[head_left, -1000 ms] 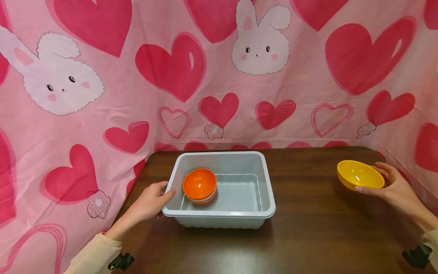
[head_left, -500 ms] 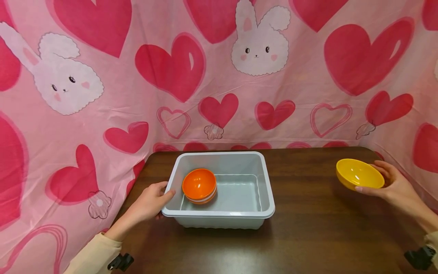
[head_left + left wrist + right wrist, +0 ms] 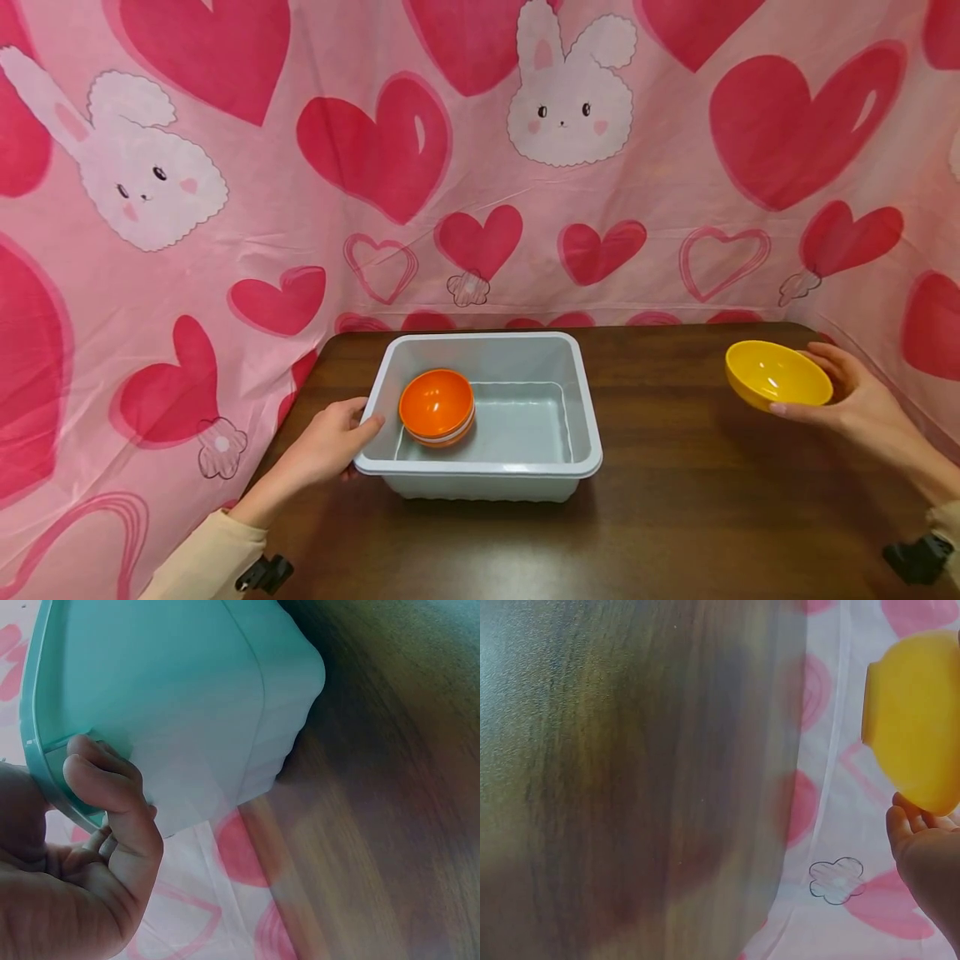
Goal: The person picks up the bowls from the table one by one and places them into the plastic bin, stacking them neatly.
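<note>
A pale grey plastic basin point(image 3: 480, 468) stands on the table, left of its middle. My left hand point(image 3: 341, 433) grips the basin's left rim, thumb over the top; in the left wrist view its fingers point(image 3: 124, 799) curl under the lip. Inside the basin, toward the left, sits an orange bowl point(image 3: 437, 404), with a white band showing below its rim. Over the table's right side my right hand point(image 3: 851, 396) holds a yellow bowl point(image 3: 776, 375) by its right edge, the opening tilted toward the head camera. The right wrist view shows the yellow bowl's underside and foot point(image 3: 868, 705) raised above the tabletop.
The dark wooden table point(image 3: 675, 517) reaches back to a pink cloth point(image 3: 660, 167) printed with hearts and rabbits, which hangs behind and along both sides. Black straps with small devices sit at both wrists. Bare wood lies between the basin and the yellow bowl.
My right hand has moved the yellow bowl slightly left and up. The left hand, the basin and the orange bowl stay where they were.
</note>
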